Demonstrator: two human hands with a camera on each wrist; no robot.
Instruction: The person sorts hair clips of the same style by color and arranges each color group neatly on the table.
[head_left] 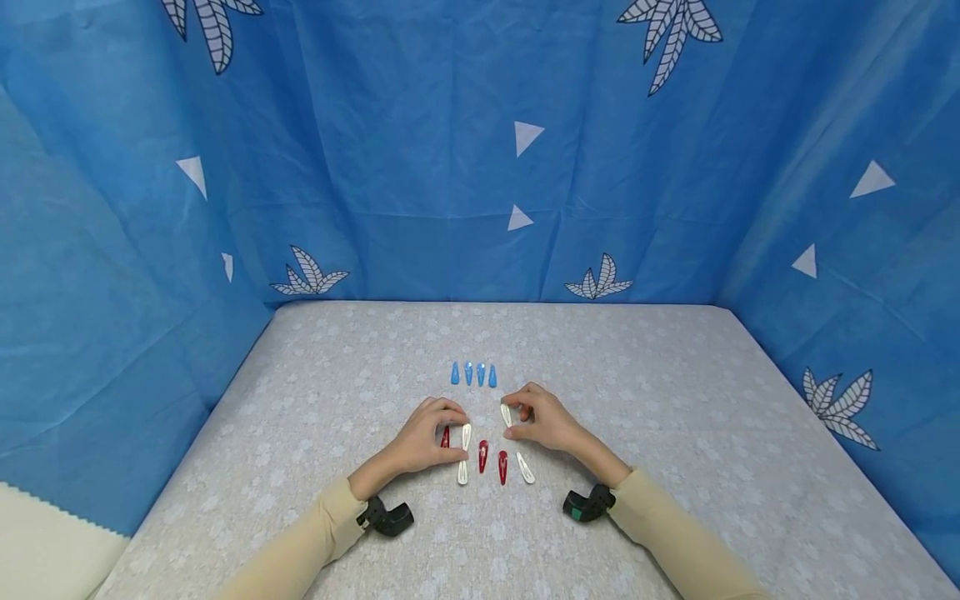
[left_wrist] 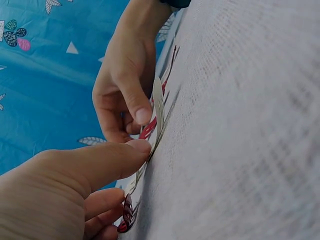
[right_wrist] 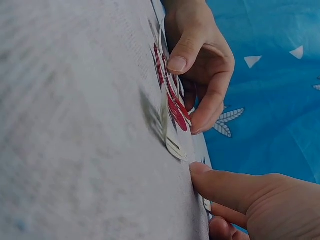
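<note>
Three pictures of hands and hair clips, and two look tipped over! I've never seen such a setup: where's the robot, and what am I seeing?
There's no robot here: it's a person's bare left hand and right hand. The wide picture comes from a camera worn on the head, looking forward and down. The other two come from cameras on the wrists, so the table appears steeply tilted; the hand nearest the lens is that wrist's own.

On the table are snap hair clips: four blue clips in a row farther away, and, nearer, red clips and loose white clips. Each hand seems to pinch a white clip between thumb and finger: one at the left, one at the right.
</note>
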